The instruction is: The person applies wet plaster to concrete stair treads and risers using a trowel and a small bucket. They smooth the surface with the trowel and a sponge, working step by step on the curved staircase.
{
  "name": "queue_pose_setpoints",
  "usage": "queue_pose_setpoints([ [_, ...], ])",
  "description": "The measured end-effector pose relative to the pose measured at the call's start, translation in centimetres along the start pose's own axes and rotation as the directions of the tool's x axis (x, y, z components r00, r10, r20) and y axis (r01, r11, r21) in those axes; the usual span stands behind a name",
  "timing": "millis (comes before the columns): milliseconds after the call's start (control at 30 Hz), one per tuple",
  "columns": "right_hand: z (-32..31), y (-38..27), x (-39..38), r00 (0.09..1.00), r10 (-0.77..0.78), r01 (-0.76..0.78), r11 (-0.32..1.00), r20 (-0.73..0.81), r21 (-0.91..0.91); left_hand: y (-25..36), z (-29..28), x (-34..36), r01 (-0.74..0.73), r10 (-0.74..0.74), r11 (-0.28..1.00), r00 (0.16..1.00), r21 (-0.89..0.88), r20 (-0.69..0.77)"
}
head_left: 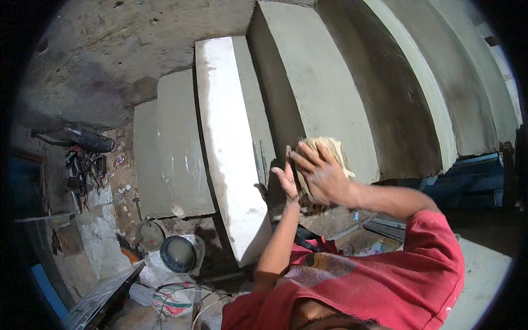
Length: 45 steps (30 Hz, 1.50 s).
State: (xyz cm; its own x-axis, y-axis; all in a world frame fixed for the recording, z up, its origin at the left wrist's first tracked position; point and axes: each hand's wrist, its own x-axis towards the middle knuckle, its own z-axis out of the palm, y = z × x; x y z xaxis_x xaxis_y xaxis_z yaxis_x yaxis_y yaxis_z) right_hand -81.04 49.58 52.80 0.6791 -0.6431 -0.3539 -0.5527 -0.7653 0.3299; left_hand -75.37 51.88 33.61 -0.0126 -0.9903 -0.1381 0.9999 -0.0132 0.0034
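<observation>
My right hand [323, 177] presses a tan sponge [330, 147] against the grey plastered face of a stair step [324, 93]. The fingers are spread over the sponge and grip it. My left hand [286, 179] is just to its left, fingers apart, palm toward the same step's edge, holding nothing. Both forearms rise from my red shirt [374, 280] at the lower edge. The part of the step under the sponge is hidden.
A white-faced step [225, 137] and lower grey steps [170, 148] run down to the left. On the floor below lie a dark round bucket [179, 254], a round pan with a handle [149, 234], crumpled bags [170, 300] and a pile of dark tools [88, 154].
</observation>
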Motion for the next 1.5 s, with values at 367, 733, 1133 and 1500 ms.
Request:
queue_pose_setpoints([
  [367,2.4,25.1,34.8,0.965,0.225,-0.26,0.891,-0.137,-0.372,-0.1,4.8,1.2,-0.113,0.084,0.671,0.994,0.733,0.076],
  [733,3.1,30.0,40.6,0.962,0.244,-0.26,0.956,-0.124,-0.139,-0.1,4.4,2.6,-0.215,0.147,0.667,0.977,0.714,0.156],
  [1133,2.3,-3.8,-0.7,0.888,0.363,-0.202,0.86,-0.283,0.47,1.9,1.9,1.6,-0.063,0.065,0.945,0.998,0.322,0.005],
  [1500,6.9,14.2,20.2,0.871,0.225,-0.167,0.972,-0.436,0.168,0.9,4.6,3.5,-0.118,0.116,0.759,0.992,0.64,0.044],
])
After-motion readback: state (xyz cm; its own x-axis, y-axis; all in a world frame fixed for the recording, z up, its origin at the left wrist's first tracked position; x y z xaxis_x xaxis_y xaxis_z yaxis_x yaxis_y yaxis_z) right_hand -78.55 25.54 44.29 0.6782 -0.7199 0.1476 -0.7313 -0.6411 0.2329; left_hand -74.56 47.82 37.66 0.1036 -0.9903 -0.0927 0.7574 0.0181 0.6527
